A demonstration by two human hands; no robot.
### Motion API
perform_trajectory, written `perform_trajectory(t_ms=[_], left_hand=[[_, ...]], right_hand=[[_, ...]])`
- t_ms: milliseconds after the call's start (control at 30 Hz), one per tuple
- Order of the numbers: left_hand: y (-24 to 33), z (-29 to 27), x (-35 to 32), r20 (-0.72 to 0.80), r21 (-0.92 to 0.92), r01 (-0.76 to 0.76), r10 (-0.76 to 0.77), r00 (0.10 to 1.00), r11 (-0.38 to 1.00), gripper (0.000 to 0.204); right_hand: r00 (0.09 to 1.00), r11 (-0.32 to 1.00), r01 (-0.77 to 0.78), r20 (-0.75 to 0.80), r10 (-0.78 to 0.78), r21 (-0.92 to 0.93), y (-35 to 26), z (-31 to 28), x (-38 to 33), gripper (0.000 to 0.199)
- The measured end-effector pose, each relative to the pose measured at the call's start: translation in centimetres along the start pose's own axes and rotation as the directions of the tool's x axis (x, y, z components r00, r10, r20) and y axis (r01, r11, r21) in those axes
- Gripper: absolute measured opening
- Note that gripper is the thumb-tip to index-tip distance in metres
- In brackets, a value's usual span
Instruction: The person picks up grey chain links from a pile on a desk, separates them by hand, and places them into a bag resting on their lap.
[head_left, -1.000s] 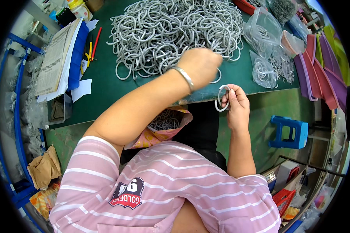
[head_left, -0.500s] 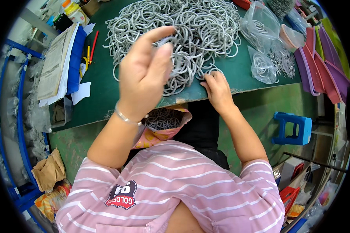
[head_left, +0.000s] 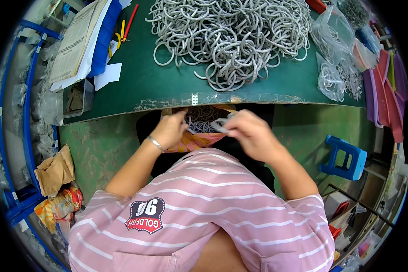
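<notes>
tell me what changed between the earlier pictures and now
Both hands came back from the table to the pink bag: the left hand to its left rim, the right hand over its opening, fingers holding at least one grey ring, blurred. The camera view shifted. The blue stool and papers stayed put.

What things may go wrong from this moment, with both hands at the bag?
The grey ring in the right hand might slip and miss the pink-and-yellow bag, falling to the green floor. Rings in the pile overlap closely, so they might snag when lifted.
</notes>
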State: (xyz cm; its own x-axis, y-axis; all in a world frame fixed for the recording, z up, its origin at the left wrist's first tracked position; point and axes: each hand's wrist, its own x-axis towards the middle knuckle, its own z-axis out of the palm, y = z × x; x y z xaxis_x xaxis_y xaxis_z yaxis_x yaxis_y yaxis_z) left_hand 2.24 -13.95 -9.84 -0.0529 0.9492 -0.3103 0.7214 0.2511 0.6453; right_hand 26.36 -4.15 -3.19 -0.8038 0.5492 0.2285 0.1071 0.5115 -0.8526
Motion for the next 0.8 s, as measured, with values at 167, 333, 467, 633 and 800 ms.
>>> perform_trajectory(t_ms=[167,333,467,633,800], left_hand=[[-4.6,6.3,2.3,0.315,0.382,0.009,-0.140,0.939,0.924,0.063],[-7.7,8.8,1.9,0.371,0.520,0.087,-0.316,0.873,0.850,0.052],[-7.4,7.4,1.5,0.404,0.347,0.166,-0.307,0.862,0.923,0.030],[-7.7,6.4,-0.9,0.272,-0.206,-0.360,0.406,0.872,0.910,0.013],[-5.8,6.5,-1.4,0.361,-0.319,-0.452,0.548,0.755,0.833,0.009]], right_hand=[[0.966,0.978,0.000,0.254,0.054,-0.210,6.6,8.7,2.4,0.021],[0.791,0.817,-0.191,0.408,0.456,-0.543,10.1,12.5,3.6,0.035],[0.569,0.809,-0.089,0.637,0.519,-0.580,9.8,13.0,3.9,0.034],[0.445,0.891,-0.056,0.787,0.427,-0.451,9.2,8.5,1.1,0.015],[0.668,0.915,-0.021,0.675,0.314,-0.404,3.0,2.6,0.8,0.010]])
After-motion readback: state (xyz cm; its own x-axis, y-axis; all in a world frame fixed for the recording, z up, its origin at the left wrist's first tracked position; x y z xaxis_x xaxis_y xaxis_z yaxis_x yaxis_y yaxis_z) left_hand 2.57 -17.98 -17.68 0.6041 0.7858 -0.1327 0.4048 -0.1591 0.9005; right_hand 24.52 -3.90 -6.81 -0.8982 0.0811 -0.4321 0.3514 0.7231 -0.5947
